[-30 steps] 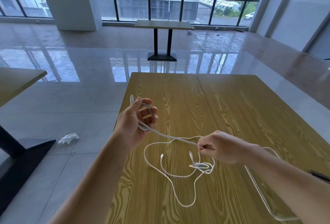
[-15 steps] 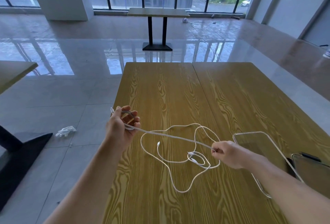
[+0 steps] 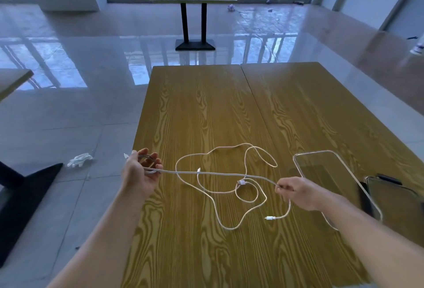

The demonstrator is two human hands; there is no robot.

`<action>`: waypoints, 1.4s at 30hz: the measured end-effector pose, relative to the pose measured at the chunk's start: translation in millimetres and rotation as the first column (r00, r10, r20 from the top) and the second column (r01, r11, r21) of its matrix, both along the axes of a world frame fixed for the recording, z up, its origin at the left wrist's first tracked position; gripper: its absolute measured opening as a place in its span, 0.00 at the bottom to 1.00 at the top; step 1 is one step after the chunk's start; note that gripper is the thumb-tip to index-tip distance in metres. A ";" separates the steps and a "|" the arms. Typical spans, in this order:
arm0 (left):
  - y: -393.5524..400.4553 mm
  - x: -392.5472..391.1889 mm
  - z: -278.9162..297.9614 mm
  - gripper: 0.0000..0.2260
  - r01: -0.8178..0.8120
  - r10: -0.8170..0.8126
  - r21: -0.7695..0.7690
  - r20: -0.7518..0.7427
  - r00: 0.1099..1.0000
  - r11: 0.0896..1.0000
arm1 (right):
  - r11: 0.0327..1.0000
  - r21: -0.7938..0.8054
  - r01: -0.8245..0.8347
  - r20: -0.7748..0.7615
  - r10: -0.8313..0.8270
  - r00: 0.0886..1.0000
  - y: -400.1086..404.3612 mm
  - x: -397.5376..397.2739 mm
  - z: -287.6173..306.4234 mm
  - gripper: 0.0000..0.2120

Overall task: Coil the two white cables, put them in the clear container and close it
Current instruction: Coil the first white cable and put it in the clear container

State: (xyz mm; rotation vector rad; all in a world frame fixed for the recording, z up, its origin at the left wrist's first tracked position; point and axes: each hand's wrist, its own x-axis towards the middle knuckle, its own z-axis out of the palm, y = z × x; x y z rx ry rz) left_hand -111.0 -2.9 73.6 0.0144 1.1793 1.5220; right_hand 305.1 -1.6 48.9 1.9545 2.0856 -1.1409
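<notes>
White cables are the matter here, and one thin white cable (image 3: 218, 174) is stretched in the air between the two hands, above the wooden table (image 3: 206, 108). At the left edge of the table, the left hand (image 3: 141, 173) holds a small coil of this cable; the fingers curl around the loops and the thumb stands over them, so that the turns already made do not spring open. From there the cable runs straight to the right hand (image 3: 296, 192), whose fingertips are pinched together on it; I judge this keeps the line tight, so the next turn can be laid neatly on the coil. Its short free end with a plug (image 3: 270, 218) hangs down onto the table below this hand.

Under the stretched line, the second white cable (image 3: 229, 147) lies loose in wide curves near the middle of the table, not yet coiled. Toward the right edge stands the clear plastic container (image 3: 302, 168), open, near the right hand, probably to receive the coils easily.
</notes>
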 end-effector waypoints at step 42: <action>33.0 34.5 125.7 0.16 0.814 -0.650 0.124 -0.538 0.536 0.568 | 0.829 0.199 -0.522 0.386 0.423 0.820 32.9 -117.9 108.3 0.11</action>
